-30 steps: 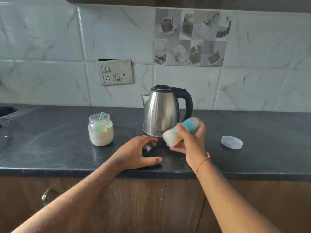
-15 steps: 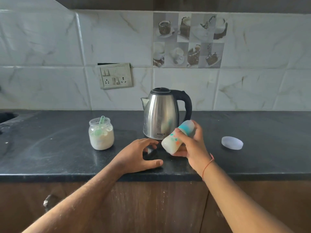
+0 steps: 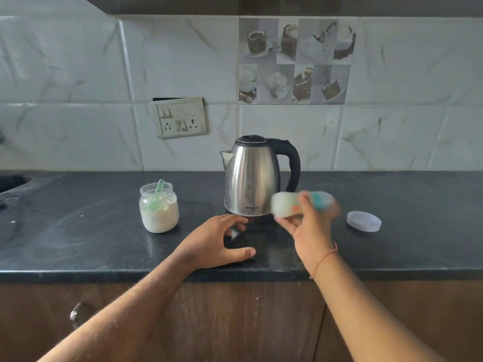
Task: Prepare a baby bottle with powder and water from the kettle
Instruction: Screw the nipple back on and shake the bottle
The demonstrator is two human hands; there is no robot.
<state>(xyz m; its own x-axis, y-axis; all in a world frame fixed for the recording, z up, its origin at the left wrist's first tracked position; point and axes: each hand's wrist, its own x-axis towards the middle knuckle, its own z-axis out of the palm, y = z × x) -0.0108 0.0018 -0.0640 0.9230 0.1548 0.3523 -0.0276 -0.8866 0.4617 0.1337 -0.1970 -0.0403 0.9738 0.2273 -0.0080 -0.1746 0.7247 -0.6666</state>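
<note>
My right hand [image 3: 309,231] grips the baby bottle [image 3: 283,203], which lies almost sideways in the air and is blurred by motion; it has a teal cap end and milky white content. Right behind it stands the steel kettle [image 3: 252,178] with a black handle, upright on the dark counter [image 3: 78,231]. My left hand [image 3: 217,241] rests flat on the counter in front of the kettle, fingers apart, holding nothing. A glass jar of white powder [image 3: 159,210] with a green scoop inside stands open to the left.
A round translucent lid [image 3: 363,221] lies on the counter to the right of my right hand. A switch and socket plate [image 3: 180,118] is on the tiled wall behind. A sink edge [image 3: 10,182] shows at far left. Wooden cabinet doors are below the counter.
My right hand has swung the bottle from a tilted pose to nearly horizontal, shifting it slightly right; the bottle is blurred with motion. The left hand has stayed on the counter.
</note>
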